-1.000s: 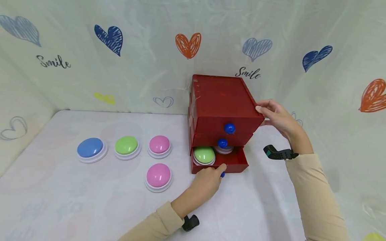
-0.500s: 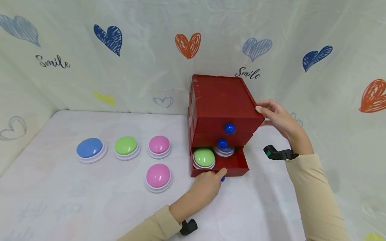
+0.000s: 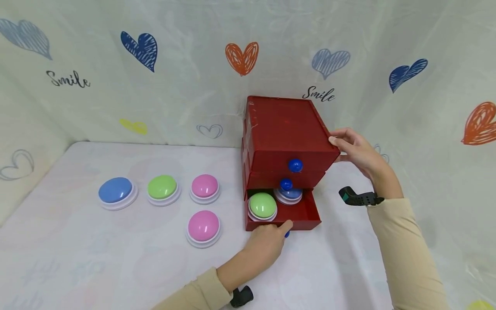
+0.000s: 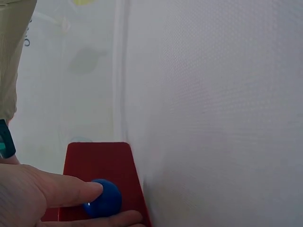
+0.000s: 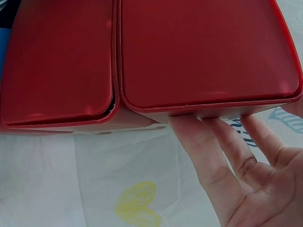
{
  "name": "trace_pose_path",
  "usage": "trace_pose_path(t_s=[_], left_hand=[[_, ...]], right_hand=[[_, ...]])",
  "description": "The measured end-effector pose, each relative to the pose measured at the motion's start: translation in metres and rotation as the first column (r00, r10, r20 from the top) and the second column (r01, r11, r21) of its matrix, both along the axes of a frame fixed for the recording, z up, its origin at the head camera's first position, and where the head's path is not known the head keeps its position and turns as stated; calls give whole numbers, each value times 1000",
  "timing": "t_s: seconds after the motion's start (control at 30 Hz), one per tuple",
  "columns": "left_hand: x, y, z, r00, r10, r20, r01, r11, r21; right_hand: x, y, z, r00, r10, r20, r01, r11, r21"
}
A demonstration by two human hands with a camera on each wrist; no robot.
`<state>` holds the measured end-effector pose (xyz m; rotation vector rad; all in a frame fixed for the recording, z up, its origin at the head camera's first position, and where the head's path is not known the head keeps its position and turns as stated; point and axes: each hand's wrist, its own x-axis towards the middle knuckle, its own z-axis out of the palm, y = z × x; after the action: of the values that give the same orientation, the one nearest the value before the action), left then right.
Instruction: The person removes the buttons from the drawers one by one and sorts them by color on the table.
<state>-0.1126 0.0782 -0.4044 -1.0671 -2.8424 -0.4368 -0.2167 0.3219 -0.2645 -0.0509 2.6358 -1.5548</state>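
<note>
My left hand [image 3: 267, 245] pinches the round blue knob [image 4: 105, 201] of the bottom drawer [image 3: 306, 224] between thumb and fingers. That red drawer stands pulled out of the red drawer cabinet [image 3: 286, 125]. Inside it lie a green dome button [image 3: 263, 205] at the front left and a blue dome button [image 3: 290, 193] farther back, partly hidden by the drawer above. My right hand [image 3: 358, 153] steadies the cabinet's upper right side. In the right wrist view, its nearly straight fingers [image 5: 208, 151] press against the cabinet's side.
On the white table left of the cabinet sit a blue button [image 3: 115, 190], a green button [image 3: 162, 187] and two pink buttons, one behind [image 3: 204, 186] and one nearer [image 3: 203, 225]. Two upper drawers with blue knobs are closed. A heart-patterned curtain [image 3: 186, 86] hangs behind.
The bottom drawer has slid farther out toward me with my left hand on its knob, and more of the blue button inside shows. My right hand has stayed in place.
</note>
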Motion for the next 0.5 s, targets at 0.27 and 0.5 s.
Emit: trace_pose_path(t_s=[0.27, 0.5], left_hand=[[4, 0, 0, 1000, -8, -10, 8, 999, -33], [13, -1, 4, 999, -24, 45, 27, 998, -59]], right_hand=[[0, 1, -1, 1000, -7, 5, 7, 1000, 5], [-1, 1, 0, 1000, -2, 11, 2, 1000, -3]])
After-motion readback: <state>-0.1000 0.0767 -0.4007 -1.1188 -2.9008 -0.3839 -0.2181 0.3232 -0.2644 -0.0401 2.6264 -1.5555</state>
